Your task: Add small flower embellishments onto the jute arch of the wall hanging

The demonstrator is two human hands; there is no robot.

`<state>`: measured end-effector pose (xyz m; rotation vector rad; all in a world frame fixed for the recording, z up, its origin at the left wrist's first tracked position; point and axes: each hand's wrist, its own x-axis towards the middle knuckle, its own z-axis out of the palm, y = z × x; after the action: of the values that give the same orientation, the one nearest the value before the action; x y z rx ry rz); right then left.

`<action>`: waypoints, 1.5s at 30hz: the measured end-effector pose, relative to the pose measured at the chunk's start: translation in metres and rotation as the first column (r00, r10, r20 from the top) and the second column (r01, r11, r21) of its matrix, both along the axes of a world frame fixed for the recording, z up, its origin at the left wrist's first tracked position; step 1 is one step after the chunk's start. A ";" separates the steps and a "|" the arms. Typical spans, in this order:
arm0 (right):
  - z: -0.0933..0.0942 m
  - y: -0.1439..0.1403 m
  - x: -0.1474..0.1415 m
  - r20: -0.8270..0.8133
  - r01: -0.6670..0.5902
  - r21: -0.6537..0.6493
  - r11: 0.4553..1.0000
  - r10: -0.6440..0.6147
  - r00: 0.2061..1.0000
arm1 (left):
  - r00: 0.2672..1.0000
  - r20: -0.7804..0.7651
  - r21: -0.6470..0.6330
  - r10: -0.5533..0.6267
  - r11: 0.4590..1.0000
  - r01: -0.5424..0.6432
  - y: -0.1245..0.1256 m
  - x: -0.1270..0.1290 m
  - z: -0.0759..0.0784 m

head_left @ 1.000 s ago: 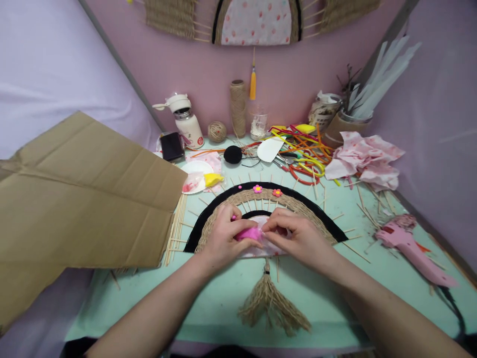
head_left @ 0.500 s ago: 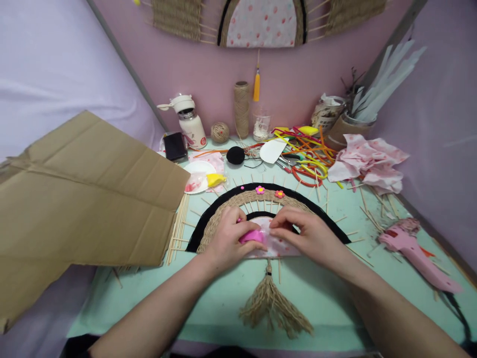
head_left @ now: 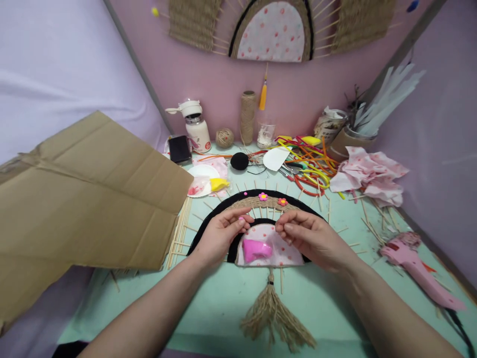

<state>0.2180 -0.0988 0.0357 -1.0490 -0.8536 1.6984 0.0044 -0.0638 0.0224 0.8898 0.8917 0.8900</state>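
My left hand [head_left: 218,236] pinches a small bit of pink clay [head_left: 241,219] between thumb and fingers, above the left part of a half-round woven fan [head_left: 246,203]. Opposite it, my right hand [head_left: 315,238] has thumb and fingertips pressed together; whatever they may hold is too small to make out. Between and below both hands, a bright pink clay packet [head_left: 257,250] lies on the fan's dotted fabric centre [head_left: 288,254]. Two clay flowers, a pink one [head_left: 263,197] and a red one [head_left: 282,202], sit along the woven band. A twine tassel [head_left: 274,313] hangs from the straight edge.
Cardboard [head_left: 93,199] covers the left side. A pink glue gun [head_left: 421,271] lies at right, near crumpled dotted fabric [head_left: 372,174]. Behind the fan are a yellow clay packet [head_left: 219,184], a black ball [head_left: 239,160], a white bottle [head_left: 197,132] and coloured pipe cleaners [head_left: 316,166].
Both hands have lifted off the pink clay packet, which now rests on the fabric. My left hand has come away with a bit of pink clay. The view has tilted slightly upward.
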 end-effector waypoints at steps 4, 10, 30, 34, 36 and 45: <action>-0.005 0.000 0.002 0.049 -0.018 -0.021 1.000 0.019 0.999 | 1.000 -0.001 -0.041 -0.026 0.999 0.026 0.001 -0.001 0.002; -0.004 0.000 0.015 0.278 -0.146 0.048 0.988 0.127 0.952 | 0.981 -0.135 -0.055 -0.139 0.990 0.132 -0.001 -0.002 0.003; -0.006 -0.001 0.009 0.201 -0.111 0.131 0.985 0.084 0.976 | 0.727 -0.686 0.433 -0.030 0.786 0.441 -0.009 -0.005 0.005; -0.007 -0.001 0.007 0.312 -0.111 0.162 0.981 0.056 0.949 | 0.558 -0.829 0.436 -0.035 0.586 0.683 -0.016 -0.002 0.001; -0.008 -0.001 0.006 0.349 -0.112 0.163 0.980 0.049 0.936 | 0.518 -0.855 0.407 -0.028 0.583 0.703 -0.017 0.001 -0.003; -0.005 -0.003 0.007 0.542 -0.037 0.305 0.952 -0.141 0.829 | 0.649 -0.749 0.515 0.131 0.732 0.446 -0.010 -0.002 -0.002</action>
<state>0.2247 -0.1016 0.0305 -1.3599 -1.3973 1.1579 0.0028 -0.0733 0.0202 2.0705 1.1745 0.6466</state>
